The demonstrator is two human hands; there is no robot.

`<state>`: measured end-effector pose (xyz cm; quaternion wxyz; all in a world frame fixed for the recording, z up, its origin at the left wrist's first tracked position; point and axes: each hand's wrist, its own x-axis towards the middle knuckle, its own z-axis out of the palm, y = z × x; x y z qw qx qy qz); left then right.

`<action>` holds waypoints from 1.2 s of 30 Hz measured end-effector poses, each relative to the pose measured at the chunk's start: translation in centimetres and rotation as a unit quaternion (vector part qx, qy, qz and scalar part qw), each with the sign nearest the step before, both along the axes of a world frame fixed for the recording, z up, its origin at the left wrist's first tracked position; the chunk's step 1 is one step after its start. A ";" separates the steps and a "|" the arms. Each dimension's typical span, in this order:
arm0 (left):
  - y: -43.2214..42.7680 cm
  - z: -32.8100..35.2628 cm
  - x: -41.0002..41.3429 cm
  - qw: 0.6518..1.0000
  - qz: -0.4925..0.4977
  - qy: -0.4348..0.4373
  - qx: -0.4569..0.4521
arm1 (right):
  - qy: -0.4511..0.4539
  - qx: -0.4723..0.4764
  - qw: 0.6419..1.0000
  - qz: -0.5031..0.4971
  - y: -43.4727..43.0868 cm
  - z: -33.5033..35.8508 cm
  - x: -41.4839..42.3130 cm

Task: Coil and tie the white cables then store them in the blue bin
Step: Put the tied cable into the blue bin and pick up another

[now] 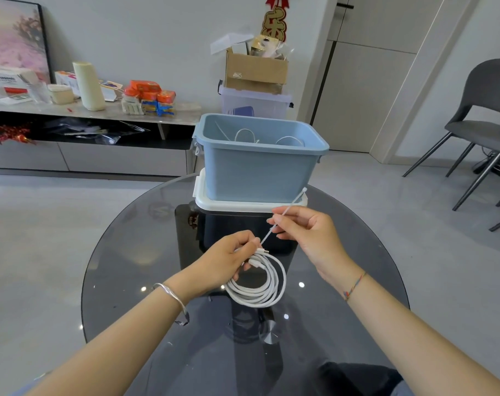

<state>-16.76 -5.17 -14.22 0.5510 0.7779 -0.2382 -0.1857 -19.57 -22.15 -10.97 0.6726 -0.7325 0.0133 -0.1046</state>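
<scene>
Here's the coiled white cable (274,284), held up in front of the blue bin (257,172) on the near side, just above the glass worktop (123,267). The left hand (226,261) has its grip clamped on the top of the coil, fingers curled round the bundled loops right where the two plug ends meet. The right hand (309,232) has its grip pinched on a thin white zip tie (296,200), whose lower tip points down at the coil while its head end angles up toward the bin's near right corner.

The cable looks light, soft and springy. The loops hang loosely below the fingers, so I'd expect them to fan out if that left grip eases. The best hold is exactly where it is now, at the gathered top, with all strands and both plugs trapped together. The tie looks slim, smooth and semi-stiff, easy to steer but also easy to let slide, so a pinch near the tip should guide it through the loop best.

Inside the bin, more white cables (244,135) are lying on the bottom. The bin sits on a white lid (243,205).
</scene>
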 end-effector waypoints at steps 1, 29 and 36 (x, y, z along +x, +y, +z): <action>-0.1 0.0 -0.1 1.000 0.005 -0.002 0.000 | 0.003 -0.004 1.000 0.012 0.2 -0.1 -0.1; -0.2 0.4 -0.6 0.998 0.025 -0.048 -0.015 | 0.178 0.052 0.982 0.044 0.7 -0.5 -0.7; 0.0 0.0 -0.3 0.998 0.016 -0.059 0.035 | 0.165 0.005 0.986 0.030 0.7 -0.5 -0.7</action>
